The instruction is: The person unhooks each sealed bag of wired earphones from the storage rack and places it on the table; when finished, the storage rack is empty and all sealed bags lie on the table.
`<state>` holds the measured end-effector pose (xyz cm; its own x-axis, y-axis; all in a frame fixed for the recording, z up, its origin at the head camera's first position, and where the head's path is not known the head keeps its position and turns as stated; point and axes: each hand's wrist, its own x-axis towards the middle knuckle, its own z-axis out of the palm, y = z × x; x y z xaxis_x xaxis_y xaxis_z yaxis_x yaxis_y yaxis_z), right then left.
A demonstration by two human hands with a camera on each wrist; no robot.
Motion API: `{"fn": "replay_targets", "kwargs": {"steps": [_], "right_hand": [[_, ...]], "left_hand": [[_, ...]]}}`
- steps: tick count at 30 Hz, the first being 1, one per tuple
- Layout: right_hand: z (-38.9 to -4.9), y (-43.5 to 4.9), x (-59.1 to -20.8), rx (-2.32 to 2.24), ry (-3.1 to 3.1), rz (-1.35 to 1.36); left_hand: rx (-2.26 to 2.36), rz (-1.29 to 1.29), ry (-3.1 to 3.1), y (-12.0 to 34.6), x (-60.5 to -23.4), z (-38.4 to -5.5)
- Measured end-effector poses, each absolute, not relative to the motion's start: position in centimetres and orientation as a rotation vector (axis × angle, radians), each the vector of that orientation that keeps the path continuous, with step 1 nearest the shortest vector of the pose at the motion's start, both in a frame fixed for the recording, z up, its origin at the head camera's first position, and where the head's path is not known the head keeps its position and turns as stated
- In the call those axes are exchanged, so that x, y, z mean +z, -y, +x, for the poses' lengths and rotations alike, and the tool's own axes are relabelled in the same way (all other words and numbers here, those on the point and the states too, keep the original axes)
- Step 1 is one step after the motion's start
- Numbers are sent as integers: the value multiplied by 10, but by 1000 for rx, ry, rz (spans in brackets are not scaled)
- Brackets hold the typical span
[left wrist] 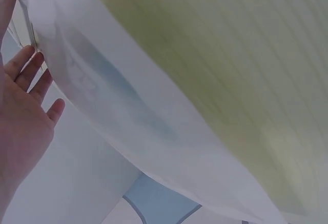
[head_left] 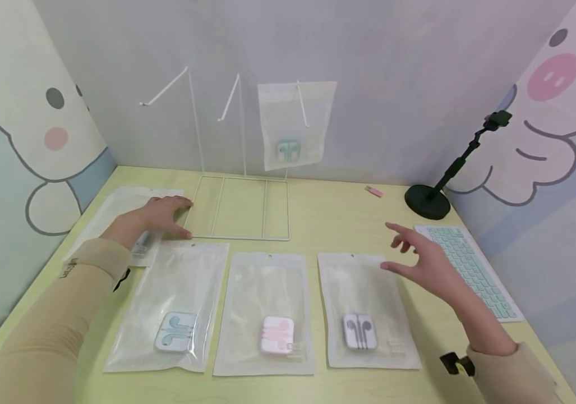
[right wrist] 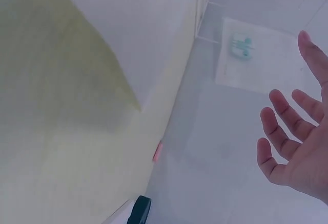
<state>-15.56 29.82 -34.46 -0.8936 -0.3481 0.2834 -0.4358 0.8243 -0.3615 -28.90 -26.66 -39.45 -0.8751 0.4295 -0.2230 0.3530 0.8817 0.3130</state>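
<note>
My left hand reaches over a partly covered white pouch, its thumb and fingertips spread at the left side of a white wire display rack. The left wrist view shows that hand with loosely bent fingers by the rack. My right hand hovers near a pouch with grey-corded earphones, thumb and fingers apart, holding nothing. Beside that pouch lie one with pink earphones and one with blue earphones. A pouch with green earphones hangs from the rack's right hook.
A mint-keyed keyboard lies under and beyond the right forearm. Behind it stands a black stand on a round base. A small pink USB stick rests near the back wall. Two bare hooks project from the rack's left and middle.
</note>
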Motion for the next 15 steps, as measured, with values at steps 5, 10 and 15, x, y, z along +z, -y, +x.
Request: {"fn": "replay_targets", "kwargs": {"steps": [5,10,15], "right_hand": [[-188,-283,-334,763,2664,595],[-217,-264,-320,903,2570,568],[-248,-248,-309,1046,2530,582]], "left_hand": [[391,570,-2756,267,-395,-288],[391,553,-2747,267,-396,-290],[387,537,-2745,267,-396,-290]]}}
